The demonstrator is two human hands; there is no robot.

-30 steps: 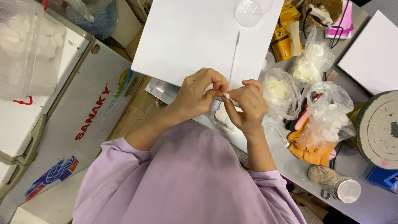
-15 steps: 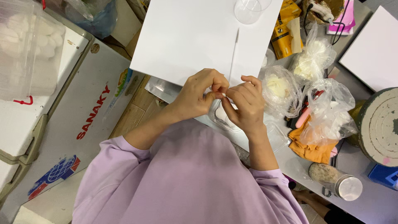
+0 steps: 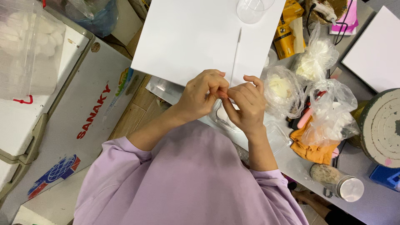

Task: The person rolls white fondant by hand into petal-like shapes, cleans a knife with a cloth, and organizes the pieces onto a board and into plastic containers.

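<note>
My left hand (image 3: 203,93) and my right hand (image 3: 248,104) meet fingertip to fingertip just below the edge of a large white board (image 3: 196,37). Together they pinch a small white piece that the fingers almost wholly hide. A shallow clear plastic tray (image 3: 227,120) lies directly under the hands. Above them, a thin white stick (image 3: 236,54) lies on the board, and a clear cup (image 3: 252,8) stands at its far edge.
Right of the hands are clear bags of white material (image 3: 283,87) (image 3: 333,118), an orange cloth (image 3: 310,149), a pink pen (image 3: 305,118), a metal-lidded jar (image 3: 339,185) and a round grey disc (image 3: 385,125). A white chest freezer (image 3: 83,108) stands on the left.
Both hands have stayed together at the same spot. The fingers have closed tighter over the small white piece, which showed more a second ago.
</note>
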